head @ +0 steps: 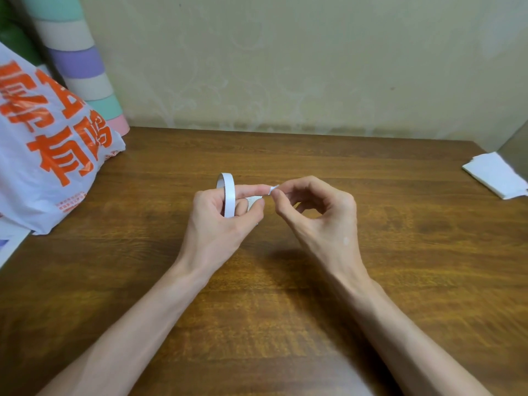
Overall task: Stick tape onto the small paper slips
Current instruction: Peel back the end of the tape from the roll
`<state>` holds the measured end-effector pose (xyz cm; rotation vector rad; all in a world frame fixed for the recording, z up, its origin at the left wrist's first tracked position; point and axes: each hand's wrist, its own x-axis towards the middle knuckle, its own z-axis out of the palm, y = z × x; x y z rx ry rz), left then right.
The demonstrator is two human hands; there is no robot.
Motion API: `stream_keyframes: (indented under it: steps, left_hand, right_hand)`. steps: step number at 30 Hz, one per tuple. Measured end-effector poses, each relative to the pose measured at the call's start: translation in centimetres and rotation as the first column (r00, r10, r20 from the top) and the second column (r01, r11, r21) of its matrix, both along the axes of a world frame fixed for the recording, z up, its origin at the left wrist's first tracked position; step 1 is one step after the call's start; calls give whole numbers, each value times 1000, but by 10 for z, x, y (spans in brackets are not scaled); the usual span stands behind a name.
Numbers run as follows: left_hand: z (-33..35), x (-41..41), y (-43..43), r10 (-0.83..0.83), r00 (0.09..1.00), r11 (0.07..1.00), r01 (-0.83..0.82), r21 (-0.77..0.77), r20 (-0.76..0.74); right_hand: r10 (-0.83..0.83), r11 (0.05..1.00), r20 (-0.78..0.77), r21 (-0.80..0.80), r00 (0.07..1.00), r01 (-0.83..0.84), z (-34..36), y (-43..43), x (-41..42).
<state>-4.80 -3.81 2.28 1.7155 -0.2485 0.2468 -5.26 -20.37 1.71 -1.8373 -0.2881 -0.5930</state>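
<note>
1. Brown wood-grain table (371, 252) against a beige wall. Crinkly plastic bag (48, 155) on the left, flat paper stack (497, 175) far right.
2. Thin white tape roll (227, 195) sits ringed round the left hand's (217, 221) straight index finger, up on edge.
3. Left thumb pinches a pale small slip (253, 200) just under that finger.
4. Right hand (317, 215) pinches a tiny white scrap (273, 190) at the left fingertip, other fingers curled.

The thin white ring-shaped roll of tape (227, 195) stands on edge above the middle of the brown wooden table (400, 252), with the index finger of the left hand (217, 221) passing through it. Just at its 3 o'clock, a small pale paper slip (253, 202) is pinched under that hand's thumb. A tiny white tab of tape (273, 190) sits at the index fingertip, nipped by the right hand (317, 218). A stack of white paper sheets (497, 177) lies flat, well apart at 3 o'clock, by the table's edge.
</note>
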Motion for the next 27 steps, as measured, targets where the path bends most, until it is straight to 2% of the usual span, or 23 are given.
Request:
stream_keyframes:
  steps: [6, 9, 14, 23, 27]
  left_hand:
    - [-1, -4, 0, -14, 997, 992, 4, 124, 80]
    - [-2, -4, -1, -6, 995, 989, -8, 145, 97]
    - [-3, -3, 1, -21, 994, 982, 0, 191, 107]
    - [-8, -2, 2, -11, 987, 974, -25, 225, 158]
    - [-6, -3, 3, -2, 977, 954, -62, 292, 213]
  right_hand:
    - [-25, 996, -99, 79, 995, 33, -2, -2, 3]
    - [27, 986, -172, 169, 985, 3, -1, -2, 3]
    - [93, 961, -197, 273, 976, -37, 3, -2, 3]
    - [120, 955, -204, 291, 972, -56, 5, -4, 3]
    - [130, 954, -204, 292, 970, -67, 6, -5, 3]
